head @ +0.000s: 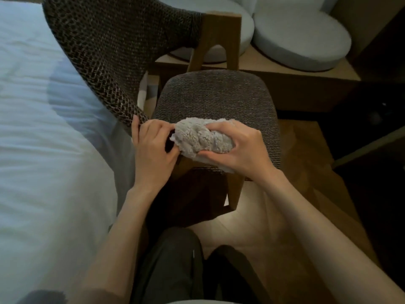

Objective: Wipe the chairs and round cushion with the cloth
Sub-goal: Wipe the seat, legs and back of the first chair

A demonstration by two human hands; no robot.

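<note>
A chair with a grey woven seat (217,95) and a curved woven backrest (105,53) on wooden legs stands in front of me. My right hand (238,148) grips a bunched grey fluffy cloth (201,137) at the seat's near edge. My left hand (153,148) curls around the near end of the backrest, its fingers touching the cloth's left side. Two round white cushions (302,38) lie on a low wooden platform behind the chair.
A bed with white sheets (43,139) fills the left side, close against the chair. The wooden platform (274,64) runs behind the chair. Wooden floor (263,227) lies under and to the right of it. My dark-trousered legs (175,270) are below.
</note>
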